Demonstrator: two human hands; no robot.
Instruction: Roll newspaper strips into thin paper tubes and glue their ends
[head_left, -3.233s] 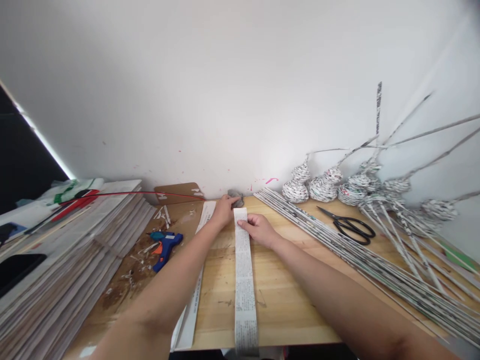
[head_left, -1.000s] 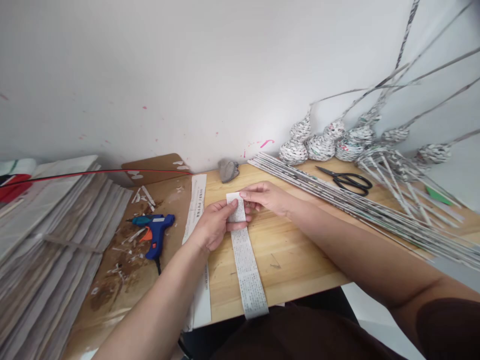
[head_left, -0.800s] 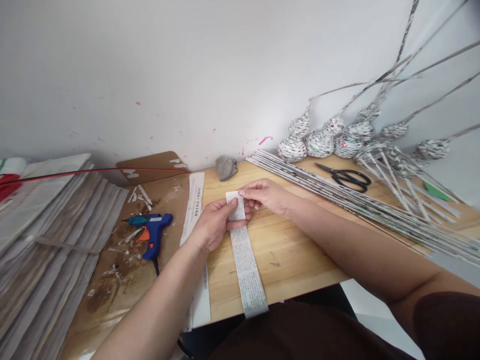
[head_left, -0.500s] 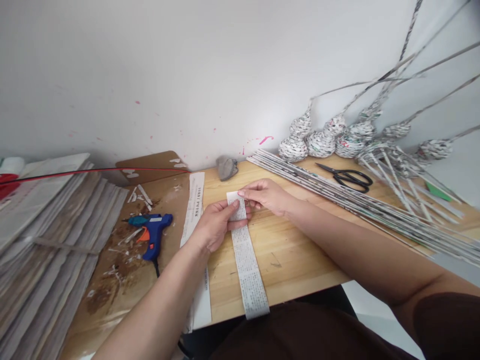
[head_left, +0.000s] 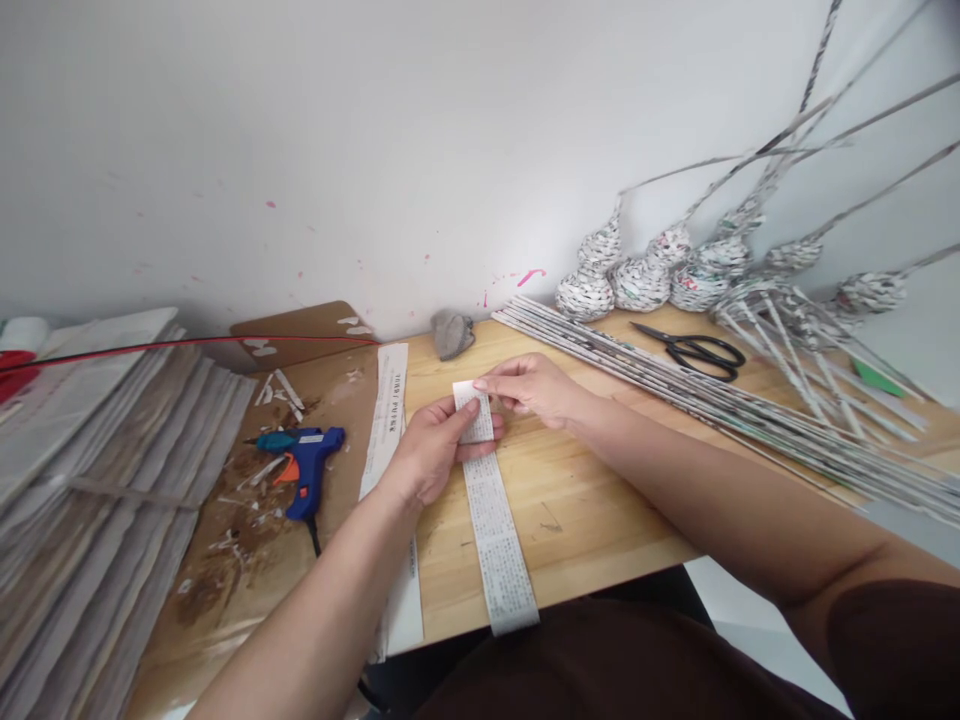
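Observation:
A long printed newspaper strip (head_left: 499,540) runs from my hands down over the table's front edge. Close to its upper end, my left hand (head_left: 442,440) grips it, thumb on top and fingers behind. My right hand (head_left: 525,390) pinches the top right corner of the same strip between thumb and fingertips; its other fingers are curled. The two hands are side by side, just above the wooden table (head_left: 600,510). More newspaper strips (head_left: 386,420) lie flat to the left of my left hand.
A blue glue gun (head_left: 307,465) lies on stained cardboard (head_left: 217,600), beside stacked newspapers (head_left: 112,480). A grey stone-like lump (head_left: 452,335) sits near the wall. Rolled paper sticks (head_left: 637,375), black scissors (head_left: 701,355) and woven paper gourds (head_left: 589,295) occupy the right side.
Hardly anything differs. Both hands keep their hold on the newspaper strip, and the view has shifted very slightly.

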